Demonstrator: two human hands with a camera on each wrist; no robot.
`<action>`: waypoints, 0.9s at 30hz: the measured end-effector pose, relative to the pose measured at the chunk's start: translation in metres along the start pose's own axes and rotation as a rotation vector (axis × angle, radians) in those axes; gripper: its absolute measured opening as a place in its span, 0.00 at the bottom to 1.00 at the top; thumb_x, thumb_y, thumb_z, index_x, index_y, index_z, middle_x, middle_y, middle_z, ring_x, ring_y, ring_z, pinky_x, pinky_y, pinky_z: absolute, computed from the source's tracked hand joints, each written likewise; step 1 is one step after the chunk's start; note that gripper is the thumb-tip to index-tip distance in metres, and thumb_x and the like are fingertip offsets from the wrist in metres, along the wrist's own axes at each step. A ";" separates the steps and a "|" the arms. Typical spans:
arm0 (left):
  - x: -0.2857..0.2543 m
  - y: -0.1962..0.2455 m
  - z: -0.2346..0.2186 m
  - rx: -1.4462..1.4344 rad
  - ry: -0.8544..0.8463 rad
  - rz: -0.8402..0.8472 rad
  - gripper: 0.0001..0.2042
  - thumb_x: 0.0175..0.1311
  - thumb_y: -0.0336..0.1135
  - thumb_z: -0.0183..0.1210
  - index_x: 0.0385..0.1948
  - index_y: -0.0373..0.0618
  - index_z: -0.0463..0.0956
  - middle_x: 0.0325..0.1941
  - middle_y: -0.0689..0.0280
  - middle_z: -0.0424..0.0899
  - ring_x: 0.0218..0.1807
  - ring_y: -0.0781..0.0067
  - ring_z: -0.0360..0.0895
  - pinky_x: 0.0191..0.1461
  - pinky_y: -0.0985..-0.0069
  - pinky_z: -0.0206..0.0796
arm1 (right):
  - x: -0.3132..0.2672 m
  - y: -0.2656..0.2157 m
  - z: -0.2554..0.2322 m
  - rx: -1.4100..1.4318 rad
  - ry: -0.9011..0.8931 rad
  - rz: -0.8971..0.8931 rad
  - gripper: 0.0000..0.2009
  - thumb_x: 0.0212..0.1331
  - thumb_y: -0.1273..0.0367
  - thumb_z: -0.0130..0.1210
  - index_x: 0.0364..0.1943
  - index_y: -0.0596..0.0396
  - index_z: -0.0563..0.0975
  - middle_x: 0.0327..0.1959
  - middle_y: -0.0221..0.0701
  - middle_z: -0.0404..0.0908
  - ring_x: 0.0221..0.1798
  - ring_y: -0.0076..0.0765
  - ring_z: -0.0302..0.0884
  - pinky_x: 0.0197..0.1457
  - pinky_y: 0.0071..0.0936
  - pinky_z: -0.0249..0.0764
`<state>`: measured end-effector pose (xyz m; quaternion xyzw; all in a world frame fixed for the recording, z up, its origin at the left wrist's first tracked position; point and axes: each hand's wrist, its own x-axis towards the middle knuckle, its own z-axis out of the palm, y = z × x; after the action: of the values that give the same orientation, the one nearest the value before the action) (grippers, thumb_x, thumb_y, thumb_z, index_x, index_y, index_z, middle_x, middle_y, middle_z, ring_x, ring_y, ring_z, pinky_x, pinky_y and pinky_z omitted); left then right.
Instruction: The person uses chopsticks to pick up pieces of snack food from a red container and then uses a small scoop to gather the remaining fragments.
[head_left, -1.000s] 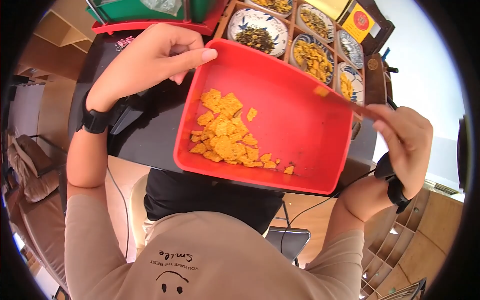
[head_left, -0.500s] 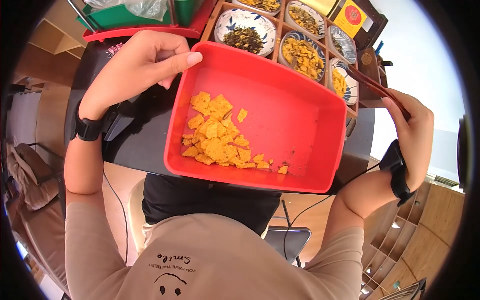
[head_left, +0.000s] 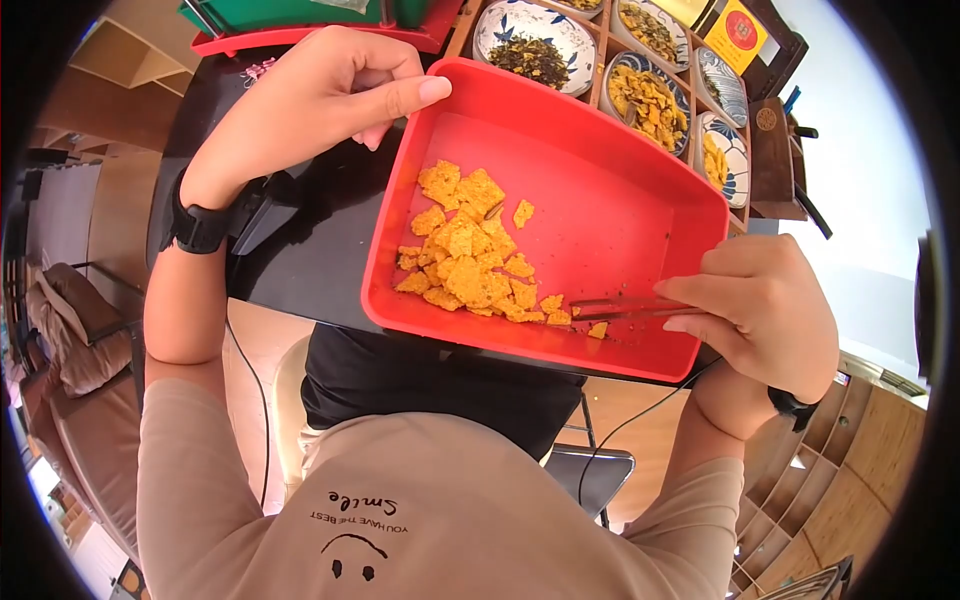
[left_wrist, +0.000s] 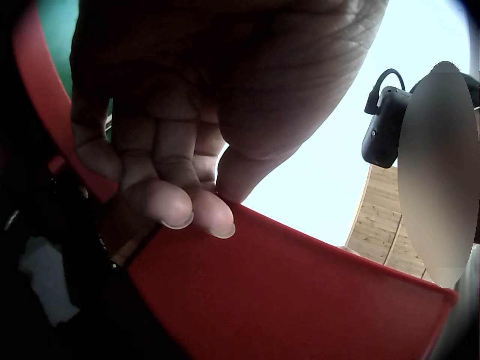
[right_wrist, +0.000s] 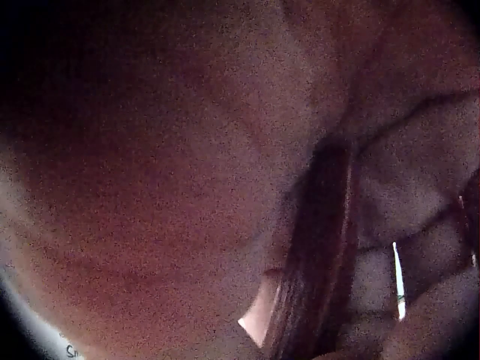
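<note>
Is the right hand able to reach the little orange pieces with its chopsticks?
Probably yes: the right hand holds the chopsticks inside the open red tray, tips beside the orange pieces, nothing between.

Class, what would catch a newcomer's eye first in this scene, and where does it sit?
The big red tray fills the middle, with orange chips heaped at its near left. The left hand pinches its far corner, and the right hand holds chopsticks tipped toward the chips.

Left hand [head_left: 310,100] pinches with thumb extended; right hand [head_left: 765,310] curled, gripping.
</note>
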<state>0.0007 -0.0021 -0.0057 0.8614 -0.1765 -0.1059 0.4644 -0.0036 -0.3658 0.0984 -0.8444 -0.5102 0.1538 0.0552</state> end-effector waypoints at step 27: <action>0.000 -0.005 0.004 -0.016 0.022 0.039 0.19 0.77 0.47 0.59 0.27 0.42 0.77 0.20 0.77 0.72 0.23 0.90 0.68 0.28 0.85 0.59 | 0.013 -0.008 0.016 -0.004 -0.004 -0.054 0.14 0.41 0.66 0.74 0.33 0.57 0.86 0.20 0.33 0.78 0.25 0.42 0.79 0.27 0.36 0.71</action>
<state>0.0003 -0.0031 -0.0122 0.8551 -0.1874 -0.0886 0.4752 -0.0098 -0.3516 0.0823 -0.8302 -0.5332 0.1528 0.0567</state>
